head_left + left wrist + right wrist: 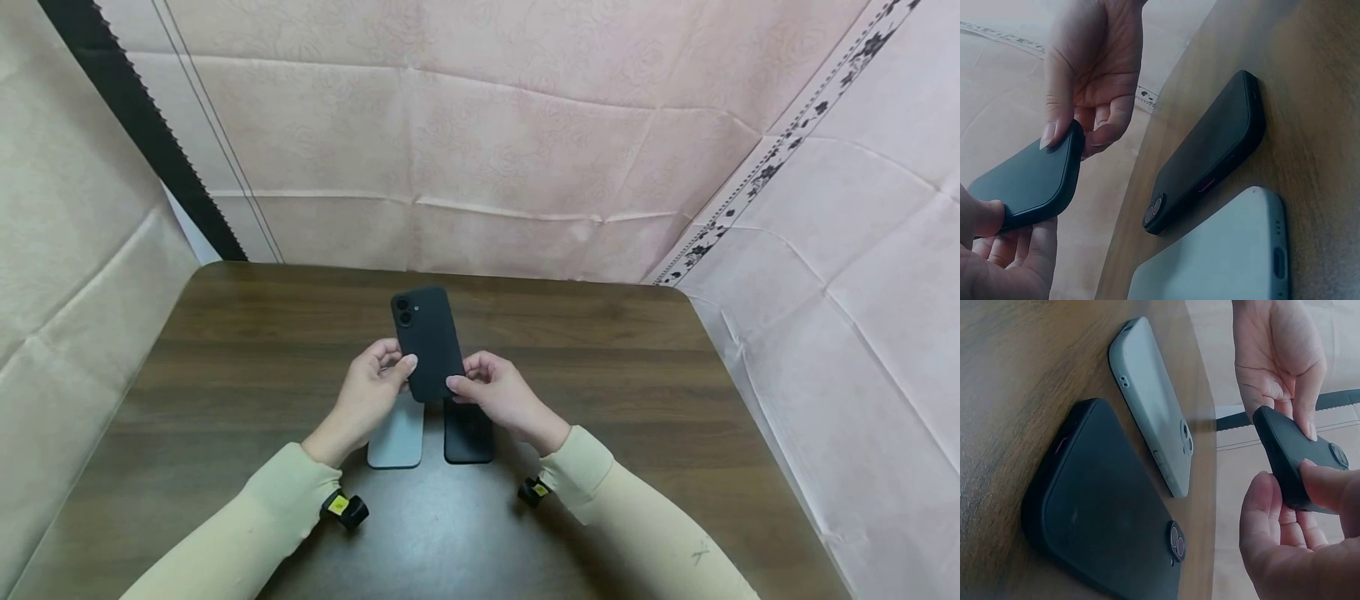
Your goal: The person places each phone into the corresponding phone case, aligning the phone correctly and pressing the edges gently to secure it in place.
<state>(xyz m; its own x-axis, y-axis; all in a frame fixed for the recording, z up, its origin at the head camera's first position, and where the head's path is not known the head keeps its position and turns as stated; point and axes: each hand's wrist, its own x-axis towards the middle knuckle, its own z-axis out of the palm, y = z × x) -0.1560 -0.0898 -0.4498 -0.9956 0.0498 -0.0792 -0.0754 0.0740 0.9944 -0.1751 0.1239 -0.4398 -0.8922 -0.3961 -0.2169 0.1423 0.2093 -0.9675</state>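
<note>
A dark phone (431,346) with two camera lenses is held up over the table, its back towards the head camera. My left hand (366,396) pinches its left edge with thumb and fingers. At the lower right corner, my right hand (510,398) pinches it too. Below lie two more phones side by side: a pale blue one (395,437) on the left and a black one (468,439) on the right. Both lie back up, as their camera lenses show in the right wrist view, where the pale phone (1154,394) lies beyond the black phone (1097,500).
The phones lie on a brown wooden table (600,358) with rounded far corners. Pale cloth (510,150) hangs behind it and at both sides. Each wrist wears a small black camera, the left camera (347,508) and the right camera (532,492).
</note>
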